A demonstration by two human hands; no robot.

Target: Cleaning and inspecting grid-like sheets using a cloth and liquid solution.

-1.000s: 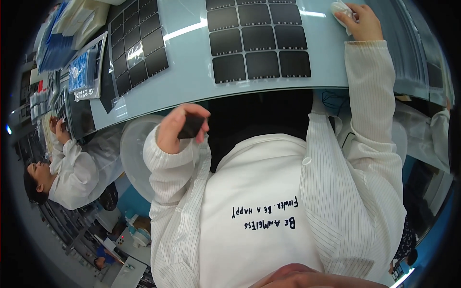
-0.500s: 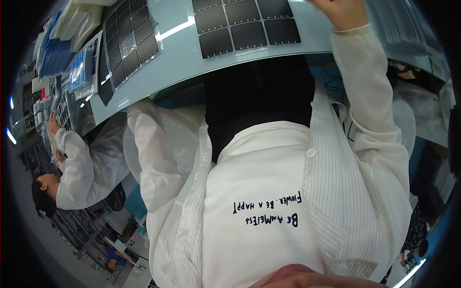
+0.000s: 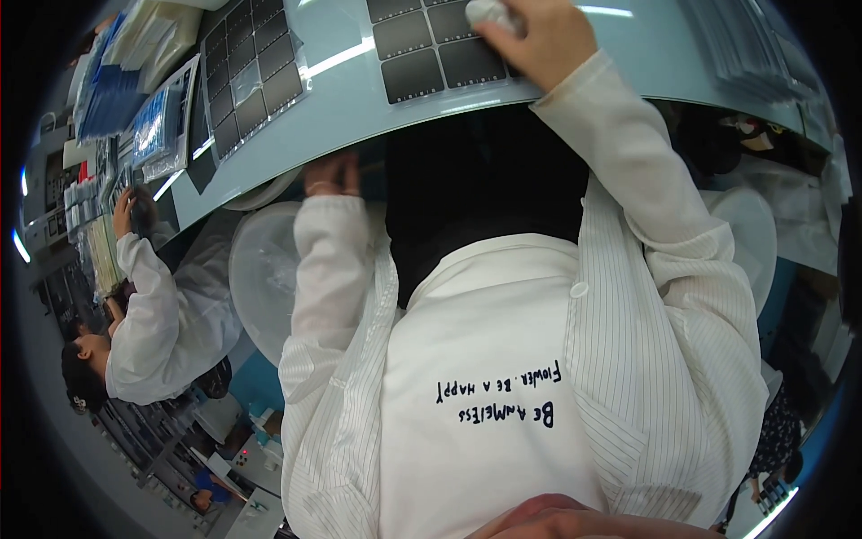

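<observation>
My right hand (image 3: 549, 43) is closed on a small white wad (image 3: 489, 14), perhaps cloth or tissue. It is over the right part of a sheet of dark, rounded squares (image 3: 413, 76) set in a grid on the table, hiding some of them. I cannot make out whether the wad touches the sheet. My left hand (image 3: 332, 173) is below the table's front edge, above my lap. Motion blurs its fingers, and no held thing shows.
A second dark gridded sheet (image 3: 269, 85) lies to the left on the pale glossy table (image 3: 337, 117). Stacked clear and blue packets (image 3: 153, 135) stand at the far left, clear sheets (image 3: 750, 58) at the right. A translucent round tub (image 3: 260, 260) is below the edge; a co-worker (image 3: 153, 332) sits left.
My right hand has moved left over the near gridded sheet, and the white wad is now visible. My left hand has come into view below the table edge. The co-worker's arms have shifted.
</observation>
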